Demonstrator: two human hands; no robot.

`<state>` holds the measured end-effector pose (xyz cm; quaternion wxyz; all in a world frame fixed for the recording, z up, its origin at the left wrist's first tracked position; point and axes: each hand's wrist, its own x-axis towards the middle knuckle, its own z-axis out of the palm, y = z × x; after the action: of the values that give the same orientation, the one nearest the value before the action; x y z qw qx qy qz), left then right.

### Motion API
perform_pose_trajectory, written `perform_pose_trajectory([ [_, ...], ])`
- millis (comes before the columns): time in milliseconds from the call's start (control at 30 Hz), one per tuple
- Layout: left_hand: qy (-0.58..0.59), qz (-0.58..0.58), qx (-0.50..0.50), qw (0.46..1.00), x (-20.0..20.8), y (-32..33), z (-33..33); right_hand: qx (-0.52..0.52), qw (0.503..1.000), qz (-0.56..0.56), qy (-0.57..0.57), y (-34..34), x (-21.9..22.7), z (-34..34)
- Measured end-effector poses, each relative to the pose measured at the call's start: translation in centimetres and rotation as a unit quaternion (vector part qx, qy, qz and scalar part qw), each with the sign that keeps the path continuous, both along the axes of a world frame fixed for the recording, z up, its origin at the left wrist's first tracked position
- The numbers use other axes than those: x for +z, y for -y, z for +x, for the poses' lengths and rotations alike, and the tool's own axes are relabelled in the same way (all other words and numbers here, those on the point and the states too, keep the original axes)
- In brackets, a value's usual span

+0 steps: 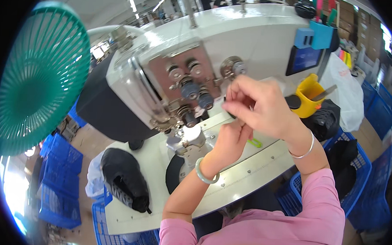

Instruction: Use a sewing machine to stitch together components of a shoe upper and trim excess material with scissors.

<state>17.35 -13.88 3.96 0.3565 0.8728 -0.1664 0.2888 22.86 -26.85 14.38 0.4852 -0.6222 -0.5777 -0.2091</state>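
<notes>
In front of a white industrial sewing machine (258, 32), both of my hands are raised close together. My right hand (267, 106) has its thumb and fingers pinched together beside the dark tension knobs (197, 93). Something thin and dark shows at those fingertips, too small to name. Just below it, my left hand (232, 142) is closed, fingertips pressed together; what they hold, if anything, is hidden. A bright green loop-shaped thing (254, 143) lies on the white table (237, 180) beside my left hand. A black shoe upper (124, 178) rests on the table's left part.
A green fan guard (43, 79) stands at the left. Blue baskets (62, 182) are stacked beyond the table. To the right are a yellow cup (308, 95) with a tool in it, black pieces (327, 120), a white bag (346, 95) and another blue basket (357, 175).
</notes>
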Motion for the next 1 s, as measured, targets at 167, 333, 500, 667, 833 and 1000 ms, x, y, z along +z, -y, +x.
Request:
perform_pose_trajectory([
  [167,-0.136,-0.251,-0.11,0.952,5.5,1.7,-1.5,-0.14,0.99,0.025,0.016,2.7,1.1,3.4],
  [333,0.012,-0.058,-0.055,0.997,4.0,1.9,0.2,-0.121,0.984,0.007,0.127,0.7,2.1,0.3],
  [500,-0.091,-0.266,-0.114,0.953,6.0,1.8,-1.7,0.192,0.931,-0.054,-0.307,3.3,3.8,0.5],
  [667,-0.11,-0.082,-0.081,0.987,2.2,1.9,-2.1,-0.026,0.998,-0.044,-0.021,2.4,-0.5,1.7],
  [833,-0.143,-0.207,-0.074,0.965,0.8,1.6,-1.4,-0.261,0.943,-0.063,0.196,0.9,-0.8,0.4],
  [1000,-0.09,-0.239,-0.125,0.959,1.3,2.3,-2.4,-0.03,0.999,0.009,-0.018,2.1,0.3,-1.1],
])
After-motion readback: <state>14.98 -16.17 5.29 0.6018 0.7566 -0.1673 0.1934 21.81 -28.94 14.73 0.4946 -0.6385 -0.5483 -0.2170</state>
